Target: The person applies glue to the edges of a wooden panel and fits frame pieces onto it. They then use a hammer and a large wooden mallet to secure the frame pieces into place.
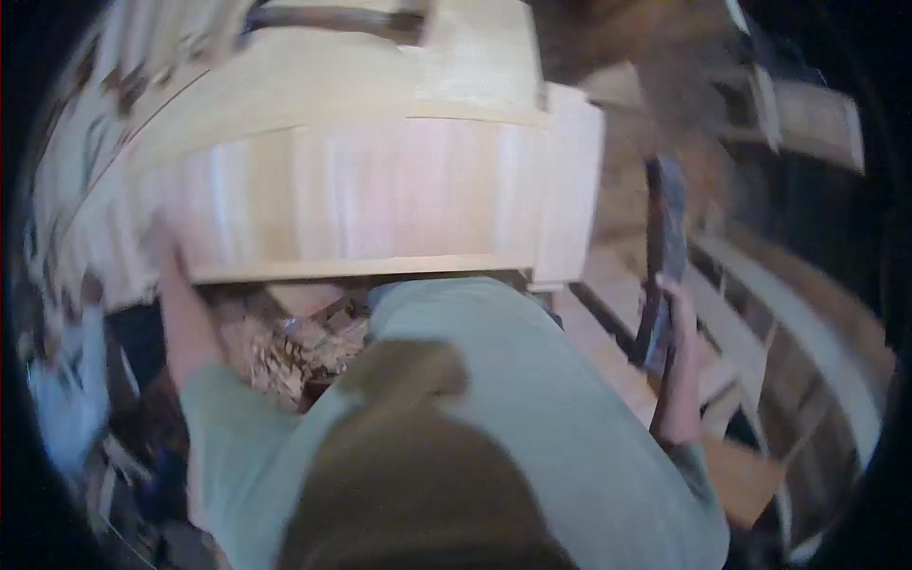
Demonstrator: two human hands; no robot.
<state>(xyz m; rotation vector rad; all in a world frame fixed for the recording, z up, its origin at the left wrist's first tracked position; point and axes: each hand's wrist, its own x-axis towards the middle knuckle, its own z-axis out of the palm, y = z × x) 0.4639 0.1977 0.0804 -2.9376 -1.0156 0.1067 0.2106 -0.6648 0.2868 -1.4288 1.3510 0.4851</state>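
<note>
A wide panel of pale wood [370, 190] with vertical strips in differing tones stands in front of my body. My left hand [163, 235] is at the left part of this panel, apparently touching it, but motion smears its fingers. On the right side, my right hand [678, 309] is closed around a long, dark, narrow tool [667, 218]. The tool is held nearly upright, apart from the panel's right end. Blur hides its exact kind.
Another dark, long piece [332, 19] lies on the pale wood at the top. Curled wood shavings [294, 351] lie below the panel at left. Boards [608, 332] lie at right, near a curved pale piece [807, 304]. A person in light blue [71, 389] is at far left.
</note>
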